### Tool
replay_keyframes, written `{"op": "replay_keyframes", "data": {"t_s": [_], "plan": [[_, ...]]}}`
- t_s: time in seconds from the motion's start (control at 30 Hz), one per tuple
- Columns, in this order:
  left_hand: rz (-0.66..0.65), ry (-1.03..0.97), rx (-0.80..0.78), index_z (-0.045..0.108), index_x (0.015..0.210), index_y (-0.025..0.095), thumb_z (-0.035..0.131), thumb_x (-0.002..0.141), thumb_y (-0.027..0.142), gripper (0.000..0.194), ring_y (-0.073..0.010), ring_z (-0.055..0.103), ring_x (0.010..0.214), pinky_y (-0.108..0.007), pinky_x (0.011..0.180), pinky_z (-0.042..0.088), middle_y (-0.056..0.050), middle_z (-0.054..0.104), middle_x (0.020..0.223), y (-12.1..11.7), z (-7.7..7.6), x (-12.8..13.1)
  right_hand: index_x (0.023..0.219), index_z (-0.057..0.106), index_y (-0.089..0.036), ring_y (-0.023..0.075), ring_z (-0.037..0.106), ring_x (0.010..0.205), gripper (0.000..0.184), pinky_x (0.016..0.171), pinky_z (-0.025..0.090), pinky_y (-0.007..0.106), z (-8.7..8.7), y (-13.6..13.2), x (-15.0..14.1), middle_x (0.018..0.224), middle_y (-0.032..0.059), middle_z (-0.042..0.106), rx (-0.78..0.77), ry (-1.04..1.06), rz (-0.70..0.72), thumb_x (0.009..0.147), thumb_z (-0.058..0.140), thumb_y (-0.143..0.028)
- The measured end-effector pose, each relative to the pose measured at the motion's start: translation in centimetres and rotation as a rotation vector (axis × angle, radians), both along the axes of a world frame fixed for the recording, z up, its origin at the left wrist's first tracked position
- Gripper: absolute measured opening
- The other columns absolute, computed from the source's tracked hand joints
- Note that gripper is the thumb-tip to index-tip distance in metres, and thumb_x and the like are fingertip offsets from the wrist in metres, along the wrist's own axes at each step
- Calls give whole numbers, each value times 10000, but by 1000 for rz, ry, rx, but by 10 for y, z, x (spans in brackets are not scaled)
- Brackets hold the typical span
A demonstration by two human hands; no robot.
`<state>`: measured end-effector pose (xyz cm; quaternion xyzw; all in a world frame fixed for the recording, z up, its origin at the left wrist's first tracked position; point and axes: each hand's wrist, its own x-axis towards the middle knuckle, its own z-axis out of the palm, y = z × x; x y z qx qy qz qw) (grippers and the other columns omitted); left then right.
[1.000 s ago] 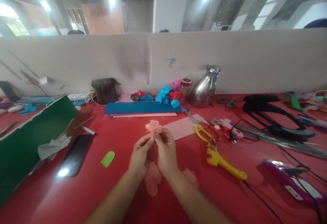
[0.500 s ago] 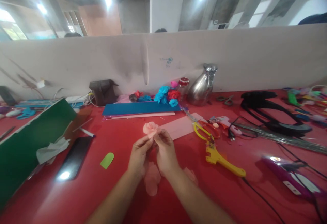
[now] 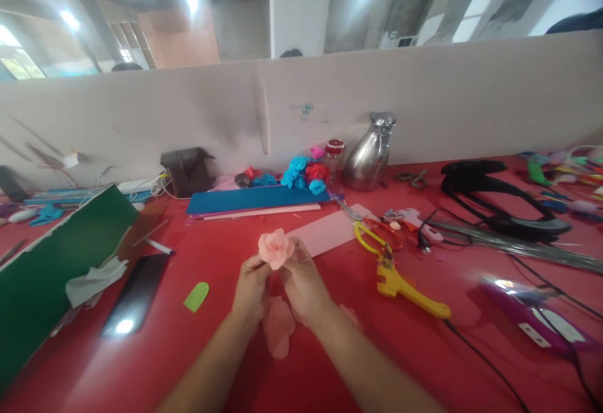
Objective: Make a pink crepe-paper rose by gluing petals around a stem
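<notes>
The left hand (image 3: 249, 290) and right hand (image 3: 305, 287) jointly grasp the pink paper flower (image 3: 276, 249), fingers pinched at its underside, fingertips partly hidden; the flower is raised above the red table (image 3: 217, 256); loose pink petals (image 3: 279, 331) lie below; the yellow glue gun (image 3: 412, 294) lies to the right.

Flower (image 3: 276, 249), centre: we see thin, matt paper
Jug (image 3: 369, 160), upper right: glossy metal
Tabletop (image 3: 217, 256): smooth, softly shiny
</notes>
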<state>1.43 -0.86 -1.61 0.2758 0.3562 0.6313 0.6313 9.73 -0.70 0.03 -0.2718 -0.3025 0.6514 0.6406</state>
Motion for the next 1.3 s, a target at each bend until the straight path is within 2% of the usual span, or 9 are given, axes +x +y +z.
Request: {"op": "replay_keyframes", "data": {"t_s": [0.1,0.23,0.4,0.6,0.8,0.93,1.1,1.3], "plan": [[-11,24,25,718,674,182,748,565,169,114,-189,638,831,-294,795,452,-22,711,700,1,-4,-1,624,518,-223,153,537,722,225,747,436,309,0,1,2,698,-34,561,-16,34,19,596,740,-253],[-4,41,19,720,671,183,743,571,167,104,-188,639,813,-292,782,456,-24,709,689,-1,-2,1,640,573,-225,156,542,707,170,745,439,314,-2,0,1,676,-28,573,-32,-11,-41,608,735,-268],[17,32,10,721,666,182,755,546,171,125,-193,643,780,-300,765,466,-29,709,683,-3,2,1,677,641,-224,173,559,783,77,802,424,329,-3,-4,-1,716,-12,626,35,-90,-65,675,688,-285],[3,34,41,721,660,184,746,580,196,85,-198,640,801,-305,771,462,-22,701,657,0,-5,-1,804,700,-240,201,565,904,117,860,413,350,6,-10,0,857,15,667,100,-213,-81,740,628,-307],[2,15,60,721,717,185,706,621,145,105,-182,630,832,-298,802,449,-20,705,707,0,-6,-2,872,704,-264,199,499,1057,131,934,373,329,9,-17,3,1063,26,577,183,-354,-182,784,607,-273],[13,13,63,717,722,178,701,628,142,102,-183,629,839,-300,810,447,-23,705,729,-2,-1,-3,916,700,-294,198,510,1044,153,908,397,323,7,-19,2,1070,27,552,224,-471,-209,796,607,-275],[42,27,24,711,698,167,718,606,141,96,-171,628,803,-297,830,441,-17,698,710,-3,3,-2,959,690,-315,191,538,979,194,888,419,333,10,-22,1,1002,24,586,310,-609,-337,802,605,-238],[16,-60,46,704,687,174,742,572,132,128,-165,627,846,-282,849,439,-16,702,731,0,0,-3,951,693,-275,186,561,929,177,835,459,320,11,-23,2,959,31,603,323,-644,-309,799,607,-245]]}}
